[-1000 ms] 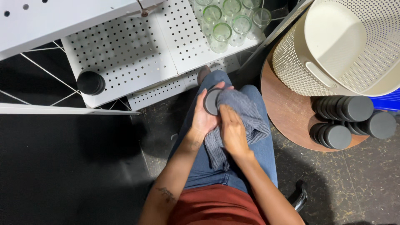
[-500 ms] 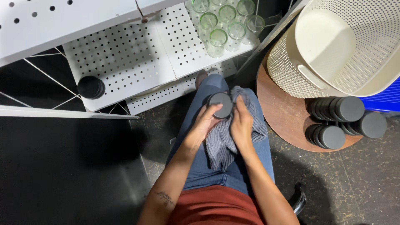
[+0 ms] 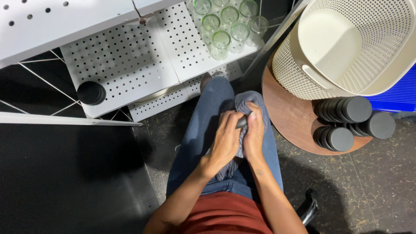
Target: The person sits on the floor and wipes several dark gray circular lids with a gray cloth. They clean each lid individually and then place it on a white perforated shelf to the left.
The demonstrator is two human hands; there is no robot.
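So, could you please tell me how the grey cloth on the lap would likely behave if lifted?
The grey cloth looks floppy: it bunches and drapes over the knee. It is probably light, and unlikely to slip, since both hands crumple it around the dark round lid.

Perforated shelf (image 3: 130, 56) — glasses (image 3: 225, 21), dark lid (image 3: 91, 92)

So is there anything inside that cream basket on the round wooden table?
No, the cream basket shows only its bare inner floor; the dark lids lie beside it on the round wooden table.
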